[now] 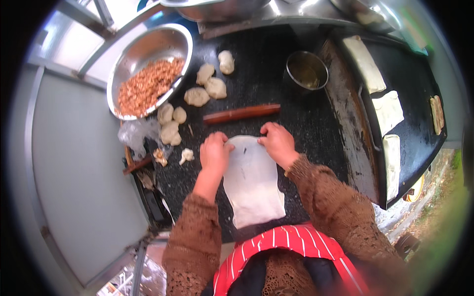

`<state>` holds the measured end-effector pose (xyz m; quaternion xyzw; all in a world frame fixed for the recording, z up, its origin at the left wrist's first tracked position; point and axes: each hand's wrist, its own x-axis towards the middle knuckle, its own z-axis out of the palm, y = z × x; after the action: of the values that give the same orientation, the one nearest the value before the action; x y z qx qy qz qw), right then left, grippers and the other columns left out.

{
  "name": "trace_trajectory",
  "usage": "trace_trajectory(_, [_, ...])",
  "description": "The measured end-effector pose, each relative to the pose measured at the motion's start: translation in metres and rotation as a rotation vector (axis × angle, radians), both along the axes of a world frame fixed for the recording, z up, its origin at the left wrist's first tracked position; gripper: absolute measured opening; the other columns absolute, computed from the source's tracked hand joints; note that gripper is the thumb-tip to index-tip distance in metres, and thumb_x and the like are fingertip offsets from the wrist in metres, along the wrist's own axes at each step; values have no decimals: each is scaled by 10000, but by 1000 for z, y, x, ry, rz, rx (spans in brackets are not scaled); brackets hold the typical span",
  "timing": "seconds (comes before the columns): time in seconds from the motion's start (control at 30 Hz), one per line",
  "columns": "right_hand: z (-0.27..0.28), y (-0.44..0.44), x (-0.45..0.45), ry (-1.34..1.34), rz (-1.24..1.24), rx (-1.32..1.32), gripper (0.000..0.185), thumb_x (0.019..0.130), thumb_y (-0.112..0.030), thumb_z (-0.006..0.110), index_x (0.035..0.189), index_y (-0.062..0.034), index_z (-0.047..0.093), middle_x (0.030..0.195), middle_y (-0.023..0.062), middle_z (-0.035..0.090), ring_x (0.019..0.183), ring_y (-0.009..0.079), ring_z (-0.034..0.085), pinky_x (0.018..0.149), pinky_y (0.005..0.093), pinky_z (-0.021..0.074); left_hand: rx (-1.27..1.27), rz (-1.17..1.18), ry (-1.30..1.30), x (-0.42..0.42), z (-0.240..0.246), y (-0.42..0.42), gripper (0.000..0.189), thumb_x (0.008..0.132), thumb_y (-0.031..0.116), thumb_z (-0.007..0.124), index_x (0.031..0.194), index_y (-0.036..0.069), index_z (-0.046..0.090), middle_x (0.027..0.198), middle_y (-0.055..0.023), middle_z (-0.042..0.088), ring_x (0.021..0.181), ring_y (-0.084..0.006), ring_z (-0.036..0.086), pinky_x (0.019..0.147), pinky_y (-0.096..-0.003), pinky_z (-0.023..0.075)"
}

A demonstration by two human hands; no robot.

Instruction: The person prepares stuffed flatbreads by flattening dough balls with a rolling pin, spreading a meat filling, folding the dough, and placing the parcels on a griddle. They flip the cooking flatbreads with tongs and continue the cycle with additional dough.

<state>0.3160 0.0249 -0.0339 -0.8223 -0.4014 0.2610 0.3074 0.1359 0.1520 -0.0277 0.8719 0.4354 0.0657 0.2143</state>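
A thin sheet of rolled dough [253,185] lies flat on the black worktop, its rounded end away from me. My left hand [216,153] pinches the far left edge of the sheet between thumb and fingers. At the far right edge, my right hand [277,142] grips the dough in the same way. Just beyond both hands lies a reddish wooden rolling pin [242,113], touched by neither. Several lumps of dough [197,97] sit to the left of the pin, with small dough scraps [186,156] nearer my left hand.
A steel bowl of minced filling [148,87] stands at the far left, a plastic bag [137,135] below it. A metal pot with liquid [307,70] is at the back right. Right of it, a black griddle [414,122] holds several flat dough pieces [388,111] and a browned one [437,114].
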Motion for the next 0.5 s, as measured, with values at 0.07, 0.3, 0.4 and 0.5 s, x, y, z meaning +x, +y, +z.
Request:
trace_trajectory(0.07, [3,4,6,-80,153,-20,144,852,-170,731,897,-48,671,1009,133,698,1008,338,651,870,445,526,-71,-39,161,10,13,2,172,763,158,817,805,78,671,962,-120,682,993,-334,645,893,-461,515])
trace_trajectory(0.3, [-6,-13,9,543,37,148,71,906,-80,669,914,-30,619,797,84,666,729,182,646,683,332,522,-603,158,-164,-11,42,-7,118,876,51,708,859,25,594,799,-38,628,752,-139,600,701,-319,499])
trace_trajectory(0.4, [4,-42,0,652,-21,244,82,902,-41,680,926,-20,604,788,25,652,747,82,613,669,275,511,-547,93,-207,-36,60,-25,104,891,53,706,886,16,609,804,-37,660,750,-93,604,680,-283,500])
trace_trajectory(0.5, [40,-118,-23,420,61,238,57,910,-31,697,923,-5,647,831,93,699,779,138,672,719,302,541,-421,-106,-259,-82,93,-80,69,890,67,720,895,17,674,837,-88,709,771,-153,676,710,-298,537])
